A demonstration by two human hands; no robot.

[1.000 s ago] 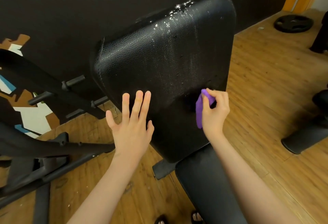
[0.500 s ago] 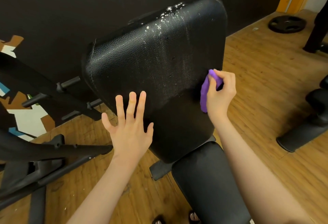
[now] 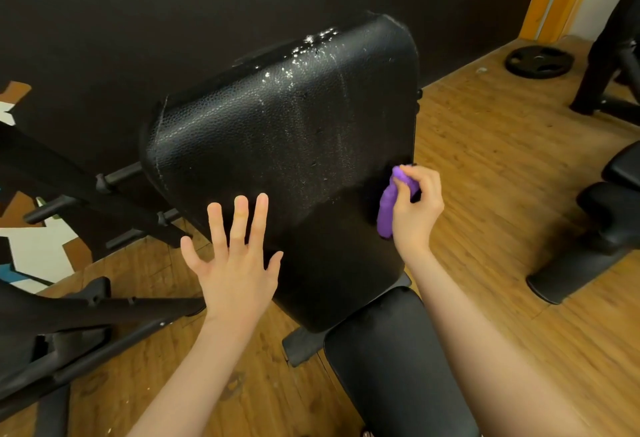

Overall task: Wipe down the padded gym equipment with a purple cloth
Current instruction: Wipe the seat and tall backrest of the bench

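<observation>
A black padded backrest (image 3: 277,145) stands tilted up in the middle of the view, with wet droplets across its upper part. Below it lies the bench's black seat pad (image 3: 384,360). My right hand (image 3: 417,208) grips a bunched purple cloth (image 3: 388,204) and holds it against the backrest's right edge, about halfway down. My left hand (image 3: 235,256) is spread with straight fingers in front of the backrest's lower left part; contact with the pad cannot be made out.
A black metal rack frame (image 3: 86,308) with pegs stands at the left. A weight plate (image 3: 538,60) lies on the wooden floor (image 3: 485,166) at the back right. More black padded equipment (image 3: 595,228) sits at the right, and a dark wall (image 3: 173,14) rises behind.
My right hand first slid the cloth up the backrest's right edge, then came back down a little. My left hand stayed spread at the lower left of the pad.
</observation>
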